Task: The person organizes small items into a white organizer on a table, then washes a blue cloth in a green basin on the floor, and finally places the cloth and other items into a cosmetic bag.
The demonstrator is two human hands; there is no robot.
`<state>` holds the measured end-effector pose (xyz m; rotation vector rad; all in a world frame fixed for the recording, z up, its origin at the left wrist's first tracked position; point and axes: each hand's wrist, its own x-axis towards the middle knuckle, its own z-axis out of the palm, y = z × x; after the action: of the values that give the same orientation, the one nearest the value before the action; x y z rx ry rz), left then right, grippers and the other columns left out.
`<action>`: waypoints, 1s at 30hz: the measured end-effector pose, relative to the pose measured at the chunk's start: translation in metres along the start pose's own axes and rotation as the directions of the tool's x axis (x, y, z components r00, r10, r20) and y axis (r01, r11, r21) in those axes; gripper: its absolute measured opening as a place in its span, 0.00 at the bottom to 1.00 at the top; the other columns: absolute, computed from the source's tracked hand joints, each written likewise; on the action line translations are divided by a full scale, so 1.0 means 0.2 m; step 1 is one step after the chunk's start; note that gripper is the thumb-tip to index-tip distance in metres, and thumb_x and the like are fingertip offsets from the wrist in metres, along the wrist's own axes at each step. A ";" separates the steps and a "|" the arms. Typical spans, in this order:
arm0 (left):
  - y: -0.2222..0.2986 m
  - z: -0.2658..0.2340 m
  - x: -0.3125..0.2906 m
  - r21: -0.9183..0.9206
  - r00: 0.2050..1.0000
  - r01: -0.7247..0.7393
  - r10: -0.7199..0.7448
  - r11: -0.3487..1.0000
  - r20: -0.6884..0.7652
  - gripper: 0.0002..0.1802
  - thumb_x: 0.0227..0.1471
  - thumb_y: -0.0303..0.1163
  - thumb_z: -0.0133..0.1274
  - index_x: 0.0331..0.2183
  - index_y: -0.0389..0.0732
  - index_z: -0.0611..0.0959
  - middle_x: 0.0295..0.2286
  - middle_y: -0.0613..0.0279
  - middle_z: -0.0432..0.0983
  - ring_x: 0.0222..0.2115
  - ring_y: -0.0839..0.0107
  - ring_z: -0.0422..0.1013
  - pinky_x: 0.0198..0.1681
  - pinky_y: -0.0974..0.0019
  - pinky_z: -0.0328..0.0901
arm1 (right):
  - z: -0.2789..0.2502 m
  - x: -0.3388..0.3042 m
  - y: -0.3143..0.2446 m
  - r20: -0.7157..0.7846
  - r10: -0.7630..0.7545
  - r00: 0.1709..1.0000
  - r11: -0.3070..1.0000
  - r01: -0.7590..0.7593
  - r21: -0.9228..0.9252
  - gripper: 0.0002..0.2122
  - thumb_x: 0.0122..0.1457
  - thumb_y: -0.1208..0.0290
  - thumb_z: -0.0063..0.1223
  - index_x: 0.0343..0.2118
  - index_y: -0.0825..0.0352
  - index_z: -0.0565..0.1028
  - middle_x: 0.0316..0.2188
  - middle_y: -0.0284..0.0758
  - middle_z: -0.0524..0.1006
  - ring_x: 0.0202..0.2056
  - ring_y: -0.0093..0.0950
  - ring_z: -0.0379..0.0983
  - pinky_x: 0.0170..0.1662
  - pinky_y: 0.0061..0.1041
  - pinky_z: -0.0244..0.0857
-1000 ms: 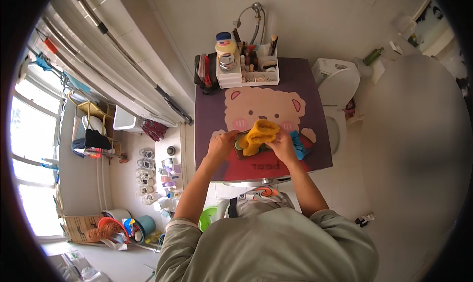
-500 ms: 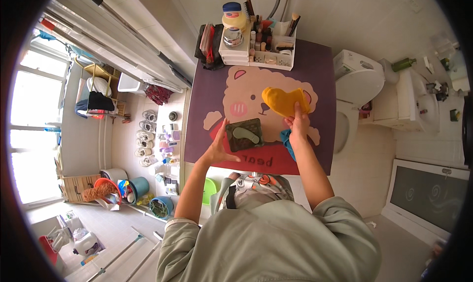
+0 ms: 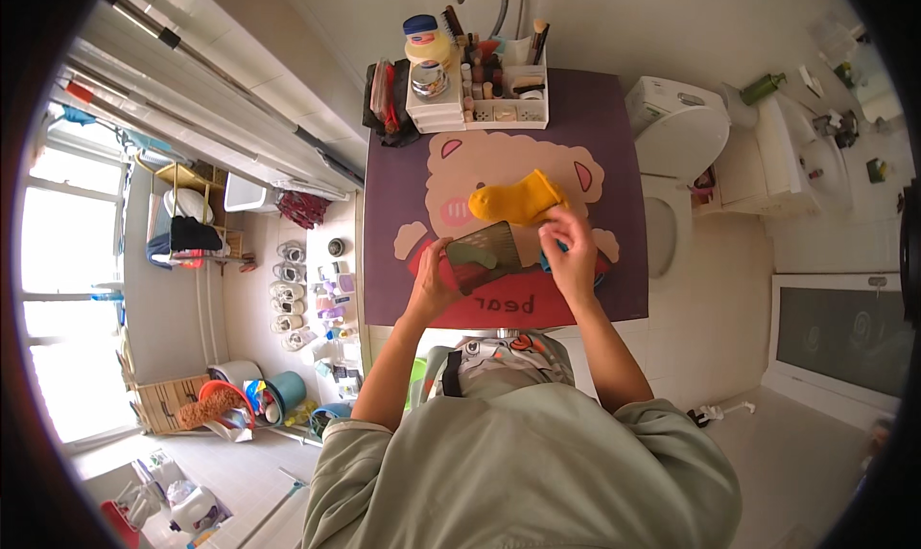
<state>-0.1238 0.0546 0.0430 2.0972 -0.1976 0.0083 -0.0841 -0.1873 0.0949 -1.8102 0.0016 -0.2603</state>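
My left hand (image 3: 430,285) grips the side of a small dark green basket (image 3: 505,245) and holds it tilted above the table mat. A grey-green sock (image 3: 472,254) lies in the basket. A yellow sock (image 3: 516,199) stretches left from the fingers of my right hand (image 3: 571,252), which are closed at its lower cuff edge; the exact pinch is partly hidden. Below that hand a blue cloth item (image 3: 549,257) shows on the mat, mostly covered by the hand and wrist.
The purple and red bear-print mat (image 3: 614,165) covers the table. At its far side stand a white cosmetics organizer (image 3: 508,122), a blue-lidded jar (image 3: 422,41) and a dark bag (image 3: 389,117). A toilet (image 3: 672,146) is to the right; shoes (image 3: 288,295) line the floor at left.
My left hand has closed on the basket, which is now lifted and tilted. My right hand has moved the yellow sock leftward, toward the basket. The whole view has shifted slightly.
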 end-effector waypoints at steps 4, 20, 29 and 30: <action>0.11 -0.02 0.03 0.011 0.998 -0.068 0.068 0.998 -0.018 0.50 0.25 0.24 0.70 0.53 0.42 0.63 0.45 0.53 0.65 0.46 0.53 0.64 0.50 0.57 0.64 | 0.04 -0.03 -0.22 0.425 -0.210 0.880 0.929 0.315 -0.193 0.07 0.52 0.75 0.55 0.35 0.68 0.76 0.27 0.36 0.77 0.31 0.36 0.76 0.34 0.30 0.71; 0.23 0.00 0.01 0.192 0.994 -0.099 0.087 0.976 0.069 0.50 0.23 0.30 0.70 0.52 0.44 0.64 0.45 0.55 0.67 0.47 0.53 0.64 0.52 0.55 0.62 | 0.32 -0.10 0.03 0.540 0.193 0.820 0.555 0.362 -0.749 0.12 0.44 0.66 0.62 0.30 0.66 0.77 0.27 0.41 0.79 0.32 0.36 0.78 0.33 0.33 0.72; 0.22 0.00 0.01 0.176 0.993 0.000 -0.021 0.984 0.113 0.52 0.23 0.28 0.70 0.53 0.43 0.63 0.46 0.54 0.66 0.47 0.53 0.64 0.51 0.55 0.63 | 0.23 -0.10 -0.02 0.588 0.133 0.797 0.617 0.398 -0.679 0.06 0.51 0.71 0.53 0.33 0.63 0.74 0.25 0.40 0.79 0.30 0.37 0.78 0.30 0.33 0.72; 0.19 0.00 0.01 0.175 0.996 -0.008 -0.008 0.985 0.089 0.53 0.22 0.27 0.70 0.54 0.43 0.63 0.46 0.54 0.66 0.48 0.53 0.64 0.51 0.55 0.63 | 0.20 -0.10 -0.06 0.584 0.083 0.807 0.654 0.398 -0.643 0.07 0.50 0.71 0.55 0.32 0.63 0.74 0.25 0.40 0.79 0.30 0.37 0.78 0.30 0.33 0.72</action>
<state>-0.1284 0.0350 0.0764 2.2753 -0.2591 -0.0705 -0.0973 -0.1428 0.0943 -2.6749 -0.5780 0.2237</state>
